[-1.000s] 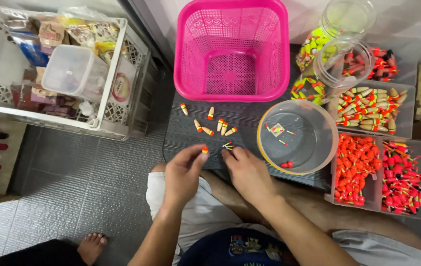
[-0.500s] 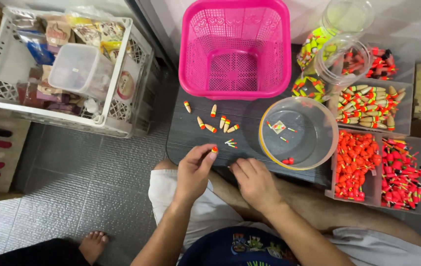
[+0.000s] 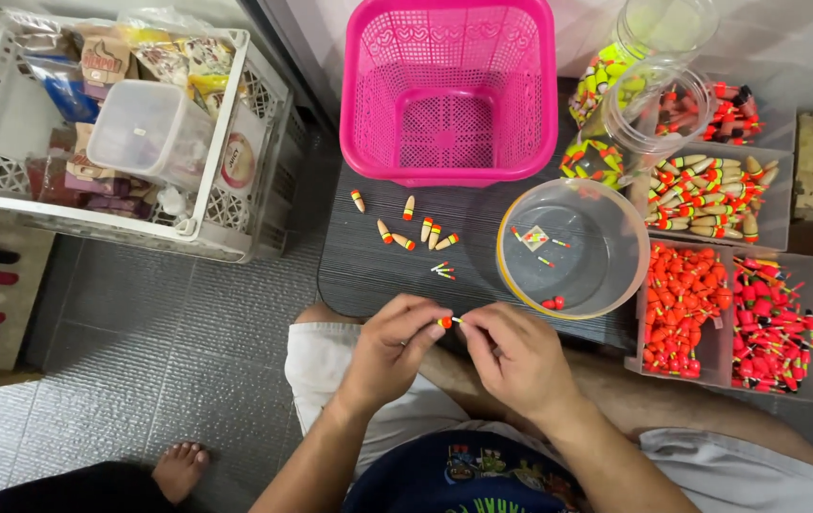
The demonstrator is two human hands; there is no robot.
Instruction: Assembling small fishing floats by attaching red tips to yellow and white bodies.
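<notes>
My left hand [image 3: 389, 350] pinches a small orange and yellow fishing float [image 3: 444, 322] at its fingertips. My right hand [image 3: 513, 356] meets it from the right, fingertips on the float's thin stem. Both hands hover over my lap at the near edge of a dark ribbed board [image 3: 368, 261]. On the board lie several finished floats [image 3: 416, 231] and a few thin sticks [image 3: 442, 272]. A clear round tub [image 3: 615, 275] to the right holds a few small parts.
A pink plastic basket [image 3: 451, 90] stands at the back of the board. Clear trays of orange and red floats [image 3: 682, 309] and striped floats [image 3: 710, 195] sit at the right, with clear jars [image 3: 630, 104] behind. A white crate [image 3: 235, 223] of packets stands on the left.
Both hands have drawn back from the board toward my lap and come together; the left hand kept the float, and the right hand now touches its stem.
</notes>
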